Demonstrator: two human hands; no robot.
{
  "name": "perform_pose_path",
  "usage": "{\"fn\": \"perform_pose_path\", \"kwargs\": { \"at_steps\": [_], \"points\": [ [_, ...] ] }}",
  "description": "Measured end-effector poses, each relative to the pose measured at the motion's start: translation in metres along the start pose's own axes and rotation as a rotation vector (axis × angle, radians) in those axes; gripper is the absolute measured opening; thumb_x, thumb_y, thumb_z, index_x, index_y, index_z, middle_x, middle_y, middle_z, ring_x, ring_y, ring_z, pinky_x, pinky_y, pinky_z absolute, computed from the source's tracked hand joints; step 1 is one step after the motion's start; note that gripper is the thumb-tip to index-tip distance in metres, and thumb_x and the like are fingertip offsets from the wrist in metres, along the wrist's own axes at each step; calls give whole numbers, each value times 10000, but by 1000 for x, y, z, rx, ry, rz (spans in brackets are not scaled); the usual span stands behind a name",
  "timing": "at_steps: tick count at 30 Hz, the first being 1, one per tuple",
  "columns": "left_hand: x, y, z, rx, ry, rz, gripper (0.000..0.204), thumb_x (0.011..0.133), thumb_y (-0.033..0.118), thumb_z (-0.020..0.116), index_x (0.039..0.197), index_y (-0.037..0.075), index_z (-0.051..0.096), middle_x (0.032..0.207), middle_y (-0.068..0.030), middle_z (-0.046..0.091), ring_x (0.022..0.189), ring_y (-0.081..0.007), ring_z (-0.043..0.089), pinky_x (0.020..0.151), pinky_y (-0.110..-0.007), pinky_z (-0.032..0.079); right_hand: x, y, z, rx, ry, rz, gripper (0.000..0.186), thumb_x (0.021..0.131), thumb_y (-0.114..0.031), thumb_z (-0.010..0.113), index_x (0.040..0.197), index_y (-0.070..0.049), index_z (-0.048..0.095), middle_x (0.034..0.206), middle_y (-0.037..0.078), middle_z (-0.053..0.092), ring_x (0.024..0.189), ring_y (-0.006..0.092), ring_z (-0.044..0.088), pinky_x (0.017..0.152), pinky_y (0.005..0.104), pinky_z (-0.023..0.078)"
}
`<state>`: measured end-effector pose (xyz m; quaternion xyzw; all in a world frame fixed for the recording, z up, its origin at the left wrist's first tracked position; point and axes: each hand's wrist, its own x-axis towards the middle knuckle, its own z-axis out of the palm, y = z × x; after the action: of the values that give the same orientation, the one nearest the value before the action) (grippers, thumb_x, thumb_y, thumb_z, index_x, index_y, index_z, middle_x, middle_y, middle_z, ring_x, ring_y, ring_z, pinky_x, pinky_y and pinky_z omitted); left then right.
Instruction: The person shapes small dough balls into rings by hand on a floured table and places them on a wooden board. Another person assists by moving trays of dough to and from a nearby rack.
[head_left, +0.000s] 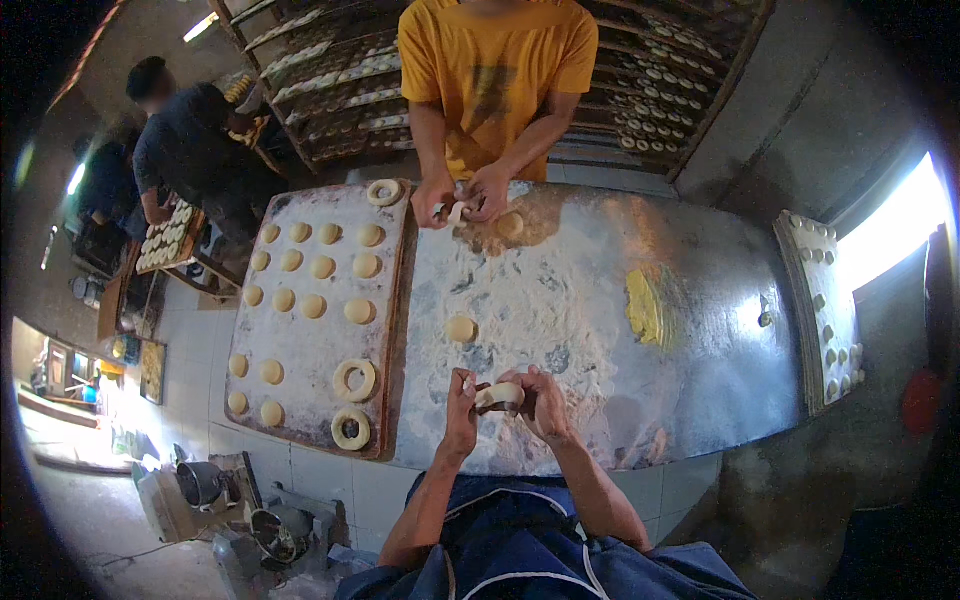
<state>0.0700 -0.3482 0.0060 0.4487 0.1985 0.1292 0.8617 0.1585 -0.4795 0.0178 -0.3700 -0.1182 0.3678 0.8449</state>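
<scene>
Low over the floured metal table, a pale dough ring (506, 392) is held up between my two hands. My left hand (460, 412) closes on its left side, with the thumb and fingers partly hidden. From the right, my right hand (546, 402) grips the other side. A round dough ball (461, 328) lies on the flour just beyond my left hand. To the left, a wooden board (322, 400) carries rows of dough balls (313, 306) and a few shaped dough rings (354, 379), two of them at its near right corner.
Across the table (720, 330), a co-worker in a yellow shirt (498, 80) handles dough beside another dough ball (510, 224). Yellow fat (647, 308) is smeared right of the flour. Another board with dough pieces (818, 290) borders the right end. Racks (655, 90) stand behind.
</scene>
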Motion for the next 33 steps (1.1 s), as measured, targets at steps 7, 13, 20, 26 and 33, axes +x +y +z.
{"fn": "perform_pose_path", "kwargs": {
  "at_steps": [7,13,20,26,33],
  "points": [
    [6,-6,-12,-225,-125,94,377,997,411,412,916,46,450,849,-117,492,718,-248,527,653,-368,427,-4,7,59,-751,400,129,671,1030,-519,370,846,48,677,686,119,620,706,217,573,741,369,466],
    [1,14,-42,798,98,351,403,990,454,444,765,121,414,734,-40,479,675,-211,526,634,-355,415,2,25,83,-929,233,193,641,1038,-481,357,764,33,625,641,128,569,639,218,487,672,414,429],
    [-3,40,-93,1188,80,545,335,926,355,546,747,98,428,679,-34,432,668,-221,504,655,-336,403,12,68,127,-1202,133,44,636,1039,-472,321,730,29,559,636,117,532,658,204,453,678,400,417],
    [-13,65,-136,373,68,391,274,912,263,527,776,34,462,739,-140,503,691,-306,510,671,-357,417,22,108,144,-1144,77,105,593,1045,-437,306,817,24,600,632,110,525,658,219,491,655,367,412],
    [-25,96,-191,227,-32,339,233,803,214,598,808,-9,534,771,-197,546,716,-379,567,656,-416,467,38,135,187,-1083,-95,-31,647,1035,-471,318,895,53,672,673,177,608,628,313,573,656,425,467]
  ]
}}
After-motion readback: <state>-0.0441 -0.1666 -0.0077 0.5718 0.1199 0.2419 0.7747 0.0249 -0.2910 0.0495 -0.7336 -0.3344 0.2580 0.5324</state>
